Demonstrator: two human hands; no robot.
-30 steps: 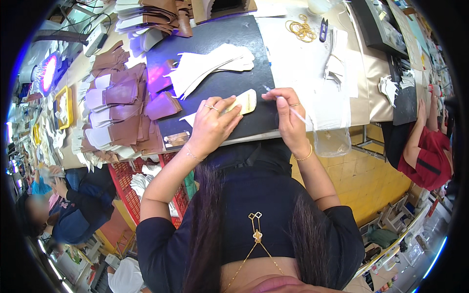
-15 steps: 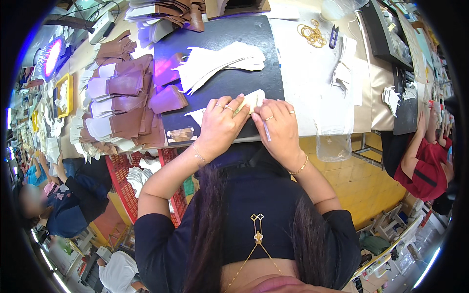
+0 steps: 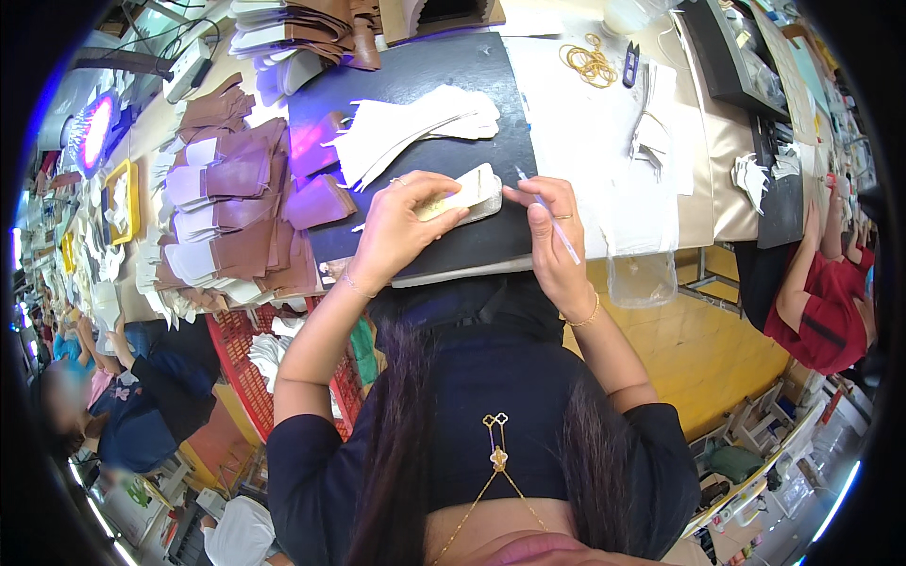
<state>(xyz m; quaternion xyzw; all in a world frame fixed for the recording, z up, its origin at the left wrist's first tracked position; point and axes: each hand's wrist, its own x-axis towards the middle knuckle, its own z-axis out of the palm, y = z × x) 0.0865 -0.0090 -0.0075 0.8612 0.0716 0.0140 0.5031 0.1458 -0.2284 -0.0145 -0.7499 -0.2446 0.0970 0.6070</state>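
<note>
At left, brown-and-white pieces (image 3: 231, 181) are lying in overlapping stacks, probably keeping each easy to lift. Next, white pieces (image 3: 415, 129) are fanning across the black mat (image 3: 406, 71). The hands are working apart: the left hand (image 3: 398, 226) is gripping a cream card (image 3: 479, 185) over the mat, perhaps leaving its right end free; the right hand (image 3: 555, 236) is holding a pen (image 3: 566, 243) between its fingers. Farther right, rubber bands (image 3: 587, 66) and snips (image 3: 630, 64) are resting on a white sheet (image 3: 566, 141) covering part of the beige tabletop (image 3: 731, 219). A yellow floor (image 3: 661, 344) is showing below, and a co-worker in red (image 3: 830, 307) is occupying the far right.
</note>
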